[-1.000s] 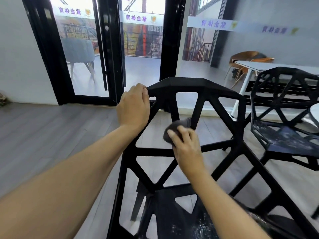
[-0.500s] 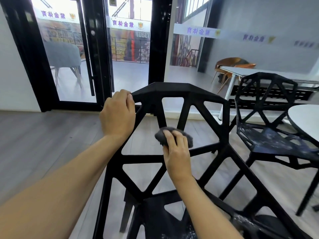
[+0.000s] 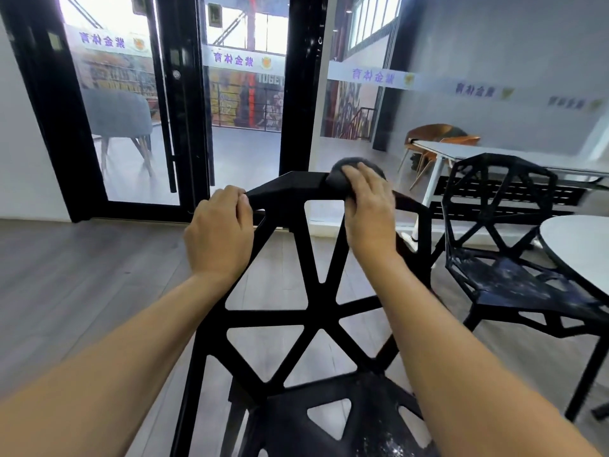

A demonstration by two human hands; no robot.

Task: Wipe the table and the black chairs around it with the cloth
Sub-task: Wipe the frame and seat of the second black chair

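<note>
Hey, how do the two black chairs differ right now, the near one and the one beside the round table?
The near chair is held by the left hand while the right hand presses a cloth on its top rail; the far chair stands untouched beside the round table. Both share black geometric frames.

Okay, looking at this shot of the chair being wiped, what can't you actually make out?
Head view:
- cloth: mostly covered by the right hand.
- near chair: legs cut off by the bottom edge.
- round table: cut off at the right edge.
- door lettering: mirrored, blurred.
</note>
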